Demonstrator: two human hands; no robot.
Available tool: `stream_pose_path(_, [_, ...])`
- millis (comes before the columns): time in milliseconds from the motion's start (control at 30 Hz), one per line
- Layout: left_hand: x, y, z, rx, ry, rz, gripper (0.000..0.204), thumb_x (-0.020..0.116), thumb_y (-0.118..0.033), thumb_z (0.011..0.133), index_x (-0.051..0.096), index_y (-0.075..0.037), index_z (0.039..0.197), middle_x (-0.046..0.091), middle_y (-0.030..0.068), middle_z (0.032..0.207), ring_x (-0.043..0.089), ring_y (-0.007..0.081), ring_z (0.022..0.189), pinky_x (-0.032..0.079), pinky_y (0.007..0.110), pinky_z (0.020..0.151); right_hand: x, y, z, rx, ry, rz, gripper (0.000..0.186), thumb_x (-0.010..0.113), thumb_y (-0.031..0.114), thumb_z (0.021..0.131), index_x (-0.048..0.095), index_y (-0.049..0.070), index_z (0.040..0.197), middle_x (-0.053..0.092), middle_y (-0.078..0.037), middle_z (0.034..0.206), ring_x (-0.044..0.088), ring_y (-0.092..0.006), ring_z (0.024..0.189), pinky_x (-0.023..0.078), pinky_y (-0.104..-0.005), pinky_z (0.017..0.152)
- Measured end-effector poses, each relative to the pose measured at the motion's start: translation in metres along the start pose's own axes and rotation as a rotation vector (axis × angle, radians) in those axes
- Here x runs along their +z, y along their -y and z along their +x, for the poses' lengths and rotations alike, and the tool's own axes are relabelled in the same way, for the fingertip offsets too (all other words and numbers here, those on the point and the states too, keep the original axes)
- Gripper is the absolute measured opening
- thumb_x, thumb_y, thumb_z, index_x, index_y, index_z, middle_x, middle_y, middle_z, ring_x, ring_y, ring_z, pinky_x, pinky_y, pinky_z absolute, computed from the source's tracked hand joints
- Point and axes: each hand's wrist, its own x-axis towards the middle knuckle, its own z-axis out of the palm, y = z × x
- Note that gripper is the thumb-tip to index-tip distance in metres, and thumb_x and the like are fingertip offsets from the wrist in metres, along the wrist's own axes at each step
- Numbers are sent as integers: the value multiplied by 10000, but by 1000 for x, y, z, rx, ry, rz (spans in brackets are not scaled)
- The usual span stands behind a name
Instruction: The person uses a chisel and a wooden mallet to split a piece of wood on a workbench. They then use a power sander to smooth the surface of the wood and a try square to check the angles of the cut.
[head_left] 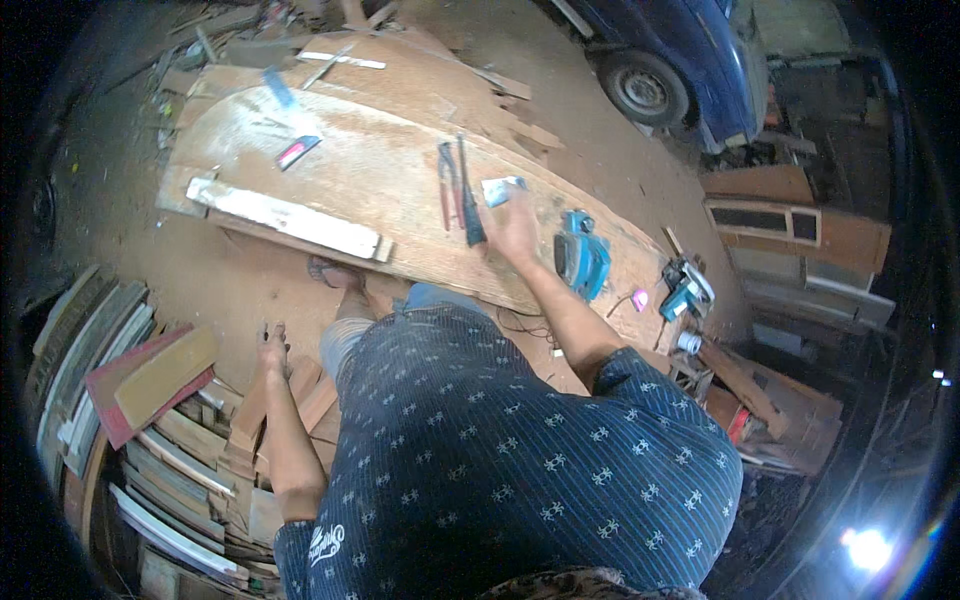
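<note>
My right hand is over the workbench, its fingers blurred and partly hidden. Its fingertips are at a small blue-and-white item, and its thumb side lies close beside the dark handle of a long thin tool; I cannot tell whether it grips either. Left of that tool lie pincers with red handles. A blue power planer rests to the right of my wrist. My left hand hangs low beside the bench, fingers curled, with something small and dark at the fingertips.
A white-faced board lies along the bench's near edge, with a pink-and-blue scraper-like tool behind it. A circular saw and a pink item are at the right. Stacked planks fill the lower left; a blue vehicle stands behind.
</note>
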Motion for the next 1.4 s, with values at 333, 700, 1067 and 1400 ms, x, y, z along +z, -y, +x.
stream_pose_path(333, [85, 91, -47, -53, 54, 235, 677, 755, -323, 881, 499, -43, 1440, 676, 152, 1182, 638, 223, 1037, 543, 374, 867, -110, -273, -114, 727, 142, 280, 594, 837, 296, 788, 661, -3, 1270, 706, -166, 1203, 669, -293, 1090, 516, -403, 964])
stream_pose_path(700, [143, 106, -45, 316, 19, 282, 678, 730, -370, 886, 540, 11, 1413, 577, 243, 1412, 542, 337, 1335, 407, 390, 1137, -108, -236, -110, 543, 108, 605, 284, 697, 343, 966, 666, 60, 971, 653, -34, 800, 592, -132, 627, 499, -284, 604])
stream_pose_path(1067, [243, 31, -36, 284, 288, -299, 486, 624, -268, 977, 577, 0, 1379, 681, 151, 1259, 677, 246, 1078, 532, 361, 919, -107, -8, -61, 376, 514, 789, 462, 481, 488, 1051, 613, 65, 919, 610, -32, 733, 581, -128, 582, 496, -282, 535])
stream_pose_path(1400, [220, 94, -20, 36, 235, -643, 418, 485, -196, 1051, 512, -4, 1420, 655, 139, 1301, 682, 232, 1000, 558, 344, 796, 3, 70, -37, -131, 766, 672, 320, 609, 319, 1019, 668, 8, 1068, 612, -11, 791, 549, -88, 656, 455, -279, 579])
